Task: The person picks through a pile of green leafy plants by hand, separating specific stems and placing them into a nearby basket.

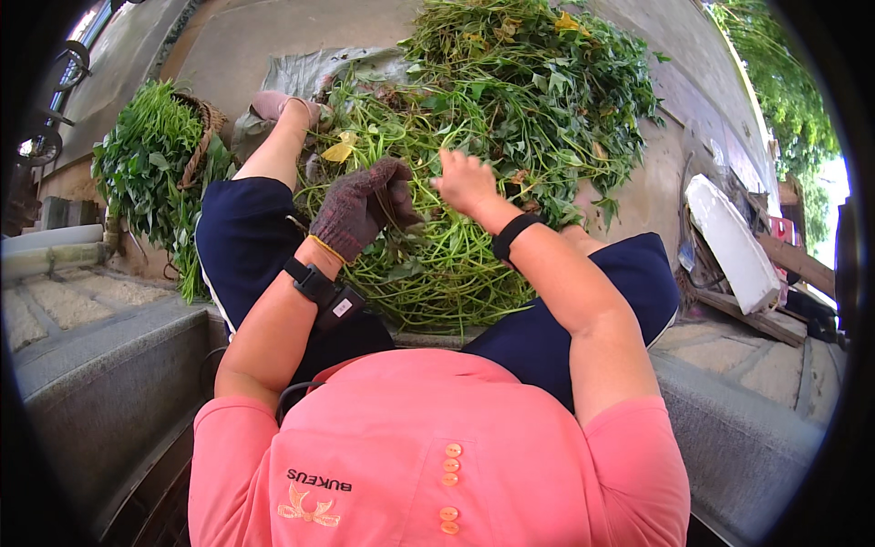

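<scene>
My left hand (369, 205), in a dark knitted glove with a yellow cuff edge, is curled around a few thin green stems. Bare and to its right, my right hand (465, 181) is raised over the greens with its fingers bent; whether a stem is between them cannot be made out. Under both hands, between my legs, lies a tangle of cut green stems (444, 280). It runs into a large heap of leafy vines (547, 89) at the upper right. A yellow leaf (340, 148) rests on the stems just beyond the gloved hand.
At the left, leafy bunches (147, 150) fill a woven basket (205, 133). A pale plastic sheet (294, 74) lies partly under the heap. A white foam block (731, 239) leans on wooden boards (765, 321) at the right. A stone ledge (123, 342) runs beside me.
</scene>
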The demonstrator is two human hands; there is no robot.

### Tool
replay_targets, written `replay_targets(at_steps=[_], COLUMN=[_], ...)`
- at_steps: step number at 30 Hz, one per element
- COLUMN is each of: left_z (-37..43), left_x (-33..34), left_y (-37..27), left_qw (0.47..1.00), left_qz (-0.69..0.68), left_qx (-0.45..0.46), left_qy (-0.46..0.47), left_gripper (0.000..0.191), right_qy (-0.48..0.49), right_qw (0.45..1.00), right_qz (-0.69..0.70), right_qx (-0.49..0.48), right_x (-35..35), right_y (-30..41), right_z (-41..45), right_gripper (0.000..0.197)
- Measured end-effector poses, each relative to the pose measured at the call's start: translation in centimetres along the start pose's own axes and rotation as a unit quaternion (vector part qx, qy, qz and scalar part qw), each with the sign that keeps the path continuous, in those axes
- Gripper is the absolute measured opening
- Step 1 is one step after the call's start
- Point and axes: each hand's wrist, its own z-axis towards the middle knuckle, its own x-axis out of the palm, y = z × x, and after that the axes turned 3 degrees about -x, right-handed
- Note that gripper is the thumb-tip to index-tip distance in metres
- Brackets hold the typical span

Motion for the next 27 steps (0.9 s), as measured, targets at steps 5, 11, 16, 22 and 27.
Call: replay_targets(at_steps=[5,11,16,22,27], left_z=[1.9,4.6,4.9,3.1,3.2], left_x=[-4.0,-6.5,-6.2,-3.2,-4.0], left_y=[0.2,1.5,2.0,-0.6,-0.1], left_qw=[0.996,0.955,0.949,0.983,0.976], left_qz=[0.046,0.087,0.124,0.144,0.126], left_qx=[-0.069,-0.190,-0.188,-0.094,-0.127], left_qy=[-0.017,-0.211,-0.221,-0.057,-0.126], left_gripper=[0.032,0.036,0.022,0.025,0.034], right_qy=[0.311,0.342,-0.088,-0.075,-0.182], right_qw=[0.938,0.896,0.995,0.995,0.968], right_qz=[0.024,0.282,-0.036,-0.004,0.155], right_qx=[-0.153,0.003,0.026,0.067,0.072], right_x=[5.1,-3.9,-0.5,-2.2,-17.4], right_y=[3.9,-2.7,-7.7,-11.4,-8.4], right_z=[-1.7,7.7,10.9,11.4,9.3], right_gripper=[0.043,0.027,0.024,0.019,0.021])
